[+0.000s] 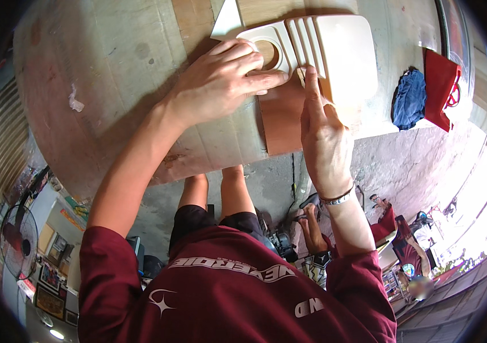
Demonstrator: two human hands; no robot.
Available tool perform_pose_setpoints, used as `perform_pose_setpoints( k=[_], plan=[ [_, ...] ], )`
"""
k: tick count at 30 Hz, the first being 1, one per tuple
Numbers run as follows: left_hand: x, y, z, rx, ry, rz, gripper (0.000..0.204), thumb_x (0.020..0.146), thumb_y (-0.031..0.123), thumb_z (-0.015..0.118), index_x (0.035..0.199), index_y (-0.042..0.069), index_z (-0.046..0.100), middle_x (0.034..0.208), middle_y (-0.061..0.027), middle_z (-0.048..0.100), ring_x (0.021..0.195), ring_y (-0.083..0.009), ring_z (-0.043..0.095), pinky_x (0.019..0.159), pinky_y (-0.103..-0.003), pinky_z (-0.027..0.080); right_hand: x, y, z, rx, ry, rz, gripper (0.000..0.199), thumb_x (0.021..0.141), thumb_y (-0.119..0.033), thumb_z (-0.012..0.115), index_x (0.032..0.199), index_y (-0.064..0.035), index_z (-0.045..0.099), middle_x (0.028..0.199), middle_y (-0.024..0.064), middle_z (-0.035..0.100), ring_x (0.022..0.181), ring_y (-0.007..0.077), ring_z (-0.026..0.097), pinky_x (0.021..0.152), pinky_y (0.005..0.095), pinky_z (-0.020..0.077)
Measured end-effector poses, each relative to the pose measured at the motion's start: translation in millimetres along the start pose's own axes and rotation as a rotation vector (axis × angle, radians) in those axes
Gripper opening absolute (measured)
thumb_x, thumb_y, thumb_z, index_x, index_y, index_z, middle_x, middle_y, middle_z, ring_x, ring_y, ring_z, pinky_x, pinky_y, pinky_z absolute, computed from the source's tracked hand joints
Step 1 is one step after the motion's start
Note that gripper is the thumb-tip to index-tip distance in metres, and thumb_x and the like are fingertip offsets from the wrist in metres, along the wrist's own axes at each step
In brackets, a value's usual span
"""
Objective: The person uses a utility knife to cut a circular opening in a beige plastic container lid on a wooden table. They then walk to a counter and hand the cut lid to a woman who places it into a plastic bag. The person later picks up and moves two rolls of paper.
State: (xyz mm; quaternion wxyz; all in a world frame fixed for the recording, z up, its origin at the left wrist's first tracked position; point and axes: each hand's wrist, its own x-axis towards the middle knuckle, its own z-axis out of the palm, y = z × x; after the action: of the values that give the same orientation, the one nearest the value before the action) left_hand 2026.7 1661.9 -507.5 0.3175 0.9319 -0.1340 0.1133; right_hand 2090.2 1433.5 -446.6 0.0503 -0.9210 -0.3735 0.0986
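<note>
Workbench (112, 74): cream panel (335, 51) under fingers (260, 63).

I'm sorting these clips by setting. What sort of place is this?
Probably an informal, partly open-air workshop. The hands work on a rough, stained workbench with a wooden board under a cream plastic panel; the concrete floor is bare, and a standing fan stands to the side.
</note>
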Motion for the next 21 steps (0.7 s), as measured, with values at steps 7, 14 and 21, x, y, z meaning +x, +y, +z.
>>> perform_pose_setpoints(
  k=[7,14,21],
  plan=[
    [1.8,1.9,-2.9,0.002,0.0,0.002,0.042,0.082,0.01,0.074,0.123,0.018,0.078,0.099,-0.0064,0.068,0.104,-0.0251,0.062,0.102,-0.04,0.051,-4.6,-1.0,2.5,-0.033,-0.041,0.025,0.091,0.083,0.005,0.061,0.166,-0.0157,0.029,0.083,0.0182,0.063,0.058,0.0295,0.067,0.054,0.0421,0.0573],
    [1.6,0.1,1.2,-0.041,0.05,0.026,0.048,0.078,0.008,0.078,0.125,0.017,0.078,0.094,-0.0044,0.064,0.097,-0.0245,0.06,0.093,-0.038,0.052,-8.6,6.2,4.7,-0.053,0.066,-0.018,0.065,0.097,-0.002,0.064,0.159,-0.0103,0.044,0.072,0.0143,0.062,0.057,0.0255,0.063,0.055,0.0395,0.0525],
    [3.6,0.9,-2.4,-0.056,0.062,0.043,0.045,0.08,0.01,0.079,0.124,0.016,0.078,0.092,-0.0042,0.062,0.094,-0.0244,0.058,0.093,-0.039,0.051,-2.3,12.3,1.8,0.186,0.213,-0.054,0.058,0.099,-0.008,0.067,0.155,-0.0098,0.049,0.097,0.0169,0.074,0.068,0.0275,0.071,0.063,0.04,0.0579]
  ],
)
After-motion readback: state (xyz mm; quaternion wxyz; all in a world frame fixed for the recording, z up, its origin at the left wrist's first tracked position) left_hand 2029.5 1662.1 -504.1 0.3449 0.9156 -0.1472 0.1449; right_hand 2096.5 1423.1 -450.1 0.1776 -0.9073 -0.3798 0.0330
